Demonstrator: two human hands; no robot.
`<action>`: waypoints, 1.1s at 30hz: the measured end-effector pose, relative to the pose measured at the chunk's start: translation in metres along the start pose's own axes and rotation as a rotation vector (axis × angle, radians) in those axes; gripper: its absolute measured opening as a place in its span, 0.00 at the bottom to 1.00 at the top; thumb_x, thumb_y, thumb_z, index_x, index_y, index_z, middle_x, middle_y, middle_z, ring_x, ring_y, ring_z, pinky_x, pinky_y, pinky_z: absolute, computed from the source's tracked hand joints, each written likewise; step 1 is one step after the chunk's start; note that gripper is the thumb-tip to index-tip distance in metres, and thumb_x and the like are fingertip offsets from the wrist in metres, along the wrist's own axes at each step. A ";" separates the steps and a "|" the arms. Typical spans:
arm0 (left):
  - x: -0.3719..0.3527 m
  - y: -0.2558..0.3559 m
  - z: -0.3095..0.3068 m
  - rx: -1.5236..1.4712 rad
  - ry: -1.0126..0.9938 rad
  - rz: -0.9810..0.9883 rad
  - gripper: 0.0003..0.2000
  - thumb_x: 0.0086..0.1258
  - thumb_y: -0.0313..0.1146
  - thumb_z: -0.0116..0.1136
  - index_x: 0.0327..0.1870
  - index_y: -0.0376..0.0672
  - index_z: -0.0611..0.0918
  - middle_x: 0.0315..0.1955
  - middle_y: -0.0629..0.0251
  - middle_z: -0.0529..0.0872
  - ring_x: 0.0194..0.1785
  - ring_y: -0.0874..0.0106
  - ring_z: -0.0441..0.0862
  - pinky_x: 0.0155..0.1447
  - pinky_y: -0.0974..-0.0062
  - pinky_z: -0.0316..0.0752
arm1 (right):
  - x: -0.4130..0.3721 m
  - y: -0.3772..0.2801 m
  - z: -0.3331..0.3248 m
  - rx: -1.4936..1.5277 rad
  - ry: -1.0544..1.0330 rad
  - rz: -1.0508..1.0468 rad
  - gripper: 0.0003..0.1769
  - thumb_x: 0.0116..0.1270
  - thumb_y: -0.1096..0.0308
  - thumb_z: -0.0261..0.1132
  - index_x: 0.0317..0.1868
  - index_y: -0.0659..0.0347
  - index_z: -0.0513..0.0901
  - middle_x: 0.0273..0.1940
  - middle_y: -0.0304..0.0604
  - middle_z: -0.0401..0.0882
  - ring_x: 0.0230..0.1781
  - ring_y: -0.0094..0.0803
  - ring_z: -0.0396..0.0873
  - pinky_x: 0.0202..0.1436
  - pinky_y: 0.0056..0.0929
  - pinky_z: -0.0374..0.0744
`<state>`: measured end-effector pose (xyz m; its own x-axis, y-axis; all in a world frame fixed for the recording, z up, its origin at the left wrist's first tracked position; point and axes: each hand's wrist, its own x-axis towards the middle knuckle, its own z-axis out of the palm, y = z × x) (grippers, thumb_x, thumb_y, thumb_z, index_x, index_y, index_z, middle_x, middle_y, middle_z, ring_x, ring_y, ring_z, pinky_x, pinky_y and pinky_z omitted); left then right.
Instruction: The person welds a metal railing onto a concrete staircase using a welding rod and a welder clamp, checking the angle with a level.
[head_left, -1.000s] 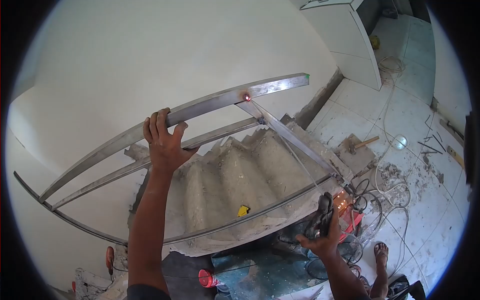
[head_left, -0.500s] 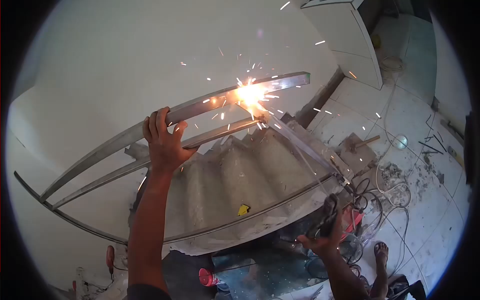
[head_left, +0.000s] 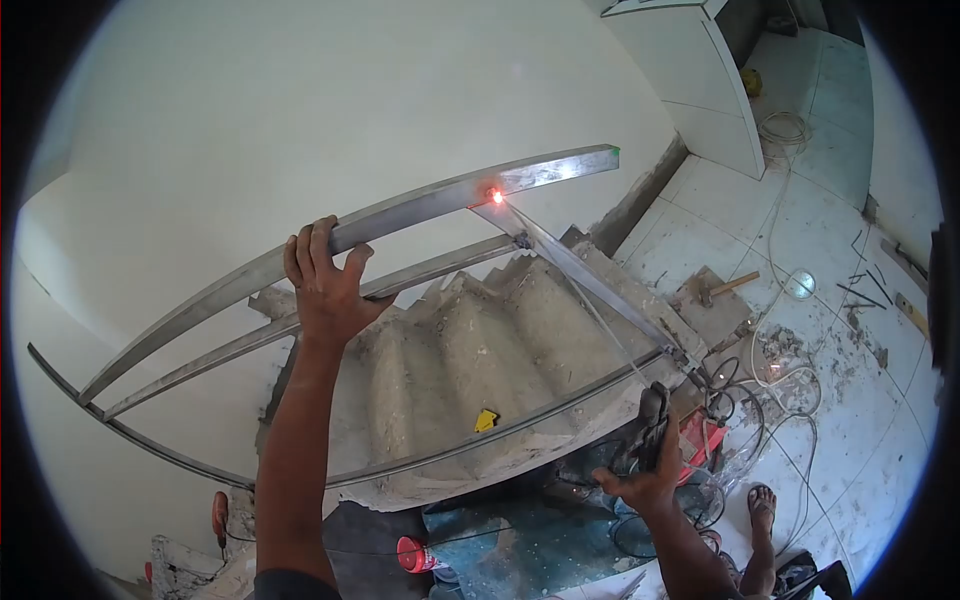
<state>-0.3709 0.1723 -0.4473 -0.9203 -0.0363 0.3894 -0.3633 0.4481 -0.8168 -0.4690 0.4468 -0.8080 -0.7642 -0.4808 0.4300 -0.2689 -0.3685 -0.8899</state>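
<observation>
My left hand point(head_left: 335, 285) grips the thick curved metal rail point(head_left: 400, 212), fingers over its top edge and the thumb apart. Below it runs a thinner metal bar point(head_left: 440, 264). In my right hand point(head_left: 645, 480) is a black electrode holder point(head_left: 654, 425), with a thin welding rod point(head_left: 605, 315) rising up and left from it. Near the rod's upper end a small red-orange glowing spot point(head_left: 496, 195) marks the underside of the rail, where a slanted metal post point(head_left: 600, 285) meets it.
Concrete steps point(head_left: 480, 340) lie behind the curved lower rail point(head_left: 440, 455); a yellow magnet-like piece point(head_left: 487, 420) rests there. A hammer point(head_left: 730, 287), cables point(head_left: 800, 400) and debris are on the tiled floor point(head_left: 850, 490). A red can point(head_left: 412, 554) lies at the bottom.
The bright arc and flying sparks have gone, leaving a small glowing spot. The view is clearer. Both hands have barely moved.
</observation>
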 end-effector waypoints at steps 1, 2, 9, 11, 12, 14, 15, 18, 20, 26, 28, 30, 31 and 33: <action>0.000 0.000 0.000 0.001 -0.001 -0.001 0.27 0.42 0.52 0.80 0.42 0.49 0.84 0.63 0.46 0.71 0.68 0.45 0.67 0.73 0.38 0.54 | 0.001 0.000 0.000 0.000 0.000 0.000 0.71 0.41 0.39 0.85 0.72 0.79 0.57 0.51 0.62 0.81 0.48 0.50 0.85 0.53 0.43 0.83; 0.000 0.000 0.000 0.002 -0.003 -0.002 0.28 0.42 0.52 0.80 0.42 0.49 0.84 0.63 0.46 0.71 0.69 0.45 0.67 0.74 0.38 0.54 | 0.002 -0.001 0.000 0.000 -0.001 -0.013 0.71 0.41 0.39 0.85 0.72 0.79 0.57 0.51 0.62 0.81 0.48 0.50 0.85 0.53 0.43 0.83; 0.000 0.002 0.000 0.013 -0.007 -0.007 0.28 0.41 0.52 0.80 0.42 0.49 0.84 0.63 0.48 0.71 0.69 0.46 0.66 0.74 0.39 0.54 | -0.003 0.004 0.001 -0.001 -0.007 -0.002 0.70 0.40 0.42 0.86 0.73 0.78 0.58 0.51 0.61 0.81 0.47 0.51 0.85 0.52 0.43 0.83; 0.000 0.001 0.000 0.032 -0.004 0.014 0.30 0.41 0.55 0.81 0.43 0.48 0.83 0.63 0.46 0.71 0.69 0.45 0.66 0.73 0.40 0.54 | 0.002 -0.001 0.000 -0.006 -0.004 -0.006 0.70 0.39 0.43 0.86 0.73 0.78 0.58 0.50 0.61 0.81 0.47 0.51 0.85 0.51 0.43 0.84; 0.000 0.001 0.000 0.032 -0.004 0.014 0.30 0.41 0.55 0.81 0.43 0.48 0.83 0.63 0.46 0.71 0.69 0.45 0.66 0.73 0.40 0.54 | 0.003 -0.003 0.000 -0.009 -0.001 -0.011 0.70 0.39 0.43 0.86 0.73 0.78 0.58 0.49 0.60 0.81 0.46 0.50 0.85 0.50 0.42 0.84; 0.000 0.002 -0.002 0.013 -0.011 -0.003 0.28 0.41 0.52 0.80 0.43 0.50 0.83 0.63 0.48 0.71 0.68 0.46 0.67 0.73 0.39 0.55 | 0.001 -0.002 0.000 -0.018 -0.002 -0.001 0.71 0.39 0.42 0.86 0.73 0.78 0.58 0.49 0.60 0.81 0.45 0.49 0.85 0.49 0.42 0.84; 0.000 0.002 -0.001 0.013 -0.011 -0.003 0.28 0.41 0.52 0.80 0.43 0.50 0.83 0.63 0.48 0.71 0.68 0.46 0.67 0.73 0.39 0.55 | 0.000 -0.001 -0.001 -0.027 -0.004 0.008 0.71 0.40 0.42 0.86 0.73 0.78 0.57 0.49 0.59 0.81 0.44 0.49 0.85 0.48 0.42 0.84; -0.001 0.000 0.003 0.016 0.043 0.023 0.31 0.40 0.52 0.81 0.47 0.55 0.80 0.63 0.49 0.70 0.67 0.45 0.67 0.72 0.39 0.56 | 0.000 0.001 0.000 -0.007 -0.017 -0.004 0.71 0.42 0.39 0.85 0.73 0.78 0.57 0.48 0.58 0.82 0.42 0.46 0.85 0.45 0.38 0.84; -0.002 -0.002 0.004 0.019 0.035 0.025 0.33 0.38 0.51 0.82 0.49 0.56 0.79 0.63 0.49 0.70 0.67 0.45 0.66 0.72 0.39 0.56 | 0.003 -0.002 -0.001 -0.024 -0.019 -0.024 0.71 0.43 0.38 0.84 0.73 0.78 0.57 0.49 0.58 0.82 0.41 0.43 0.85 0.42 0.36 0.84; -0.006 -0.006 0.007 -0.001 0.016 0.018 0.39 0.33 0.49 0.85 0.52 0.58 0.77 0.64 0.49 0.66 0.68 0.48 0.66 0.72 0.38 0.57 | 0.005 -0.002 0.000 -0.028 -0.006 -0.062 0.70 0.45 0.36 0.83 0.74 0.77 0.56 0.52 0.57 0.82 0.41 0.36 0.85 0.36 0.29 0.83; -0.006 -0.011 0.009 -0.029 0.009 0.034 0.38 0.35 0.49 0.84 0.52 0.58 0.77 0.65 0.49 0.66 0.68 0.48 0.66 0.72 0.38 0.57 | -0.001 0.003 -0.002 0.045 -0.040 -0.007 0.70 0.45 0.37 0.83 0.74 0.76 0.55 0.56 0.57 0.81 0.43 0.37 0.86 0.39 0.29 0.84; -0.005 -0.008 0.007 -0.033 0.034 0.059 0.35 0.40 0.51 0.81 0.52 0.54 0.78 0.64 0.48 0.67 0.67 0.46 0.67 0.70 0.37 0.59 | -0.002 0.015 0.009 0.076 0.039 -0.171 0.71 0.46 0.40 0.84 0.76 0.75 0.53 0.64 0.60 0.76 0.55 0.44 0.84 0.52 0.32 0.84; -0.003 -0.003 0.005 -0.011 0.068 0.067 0.33 0.44 0.53 0.79 0.52 0.52 0.78 0.63 0.47 0.69 0.66 0.45 0.68 0.68 0.37 0.60 | 0.009 -0.001 -0.002 0.060 -0.031 -0.099 0.70 0.46 0.43 0.84 0.76 0.75 0.52 0.67 0.62 0.73 0.65 0.48 0.79 0.63 0.39 0.79; -0.003 -0.005 0.006 -0.018 0.060 0.065 0.31 0.46 0.55 0.78 0.49 0.50 0.80 0.62 0.45 0.71 0.65 0.44 0.70 0.67 0.36 0.61 | 0.014 -0.016 -0.009 0.081 -0.079 0.033 0.70 0.46 0.45 0.85 0.76 0.76 0.52 0.67 0.64 0.73 0.68 0.49 0.75 0.70 0.43 0.73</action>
<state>-0.3669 0.1648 -0.4471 -0.9312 0.0470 0.3614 -0.3000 0.4643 -0.8334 -0.4803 0.4531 -0.7890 -0.7222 -0.5543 0.4138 -0.1933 -0.4127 -0.8901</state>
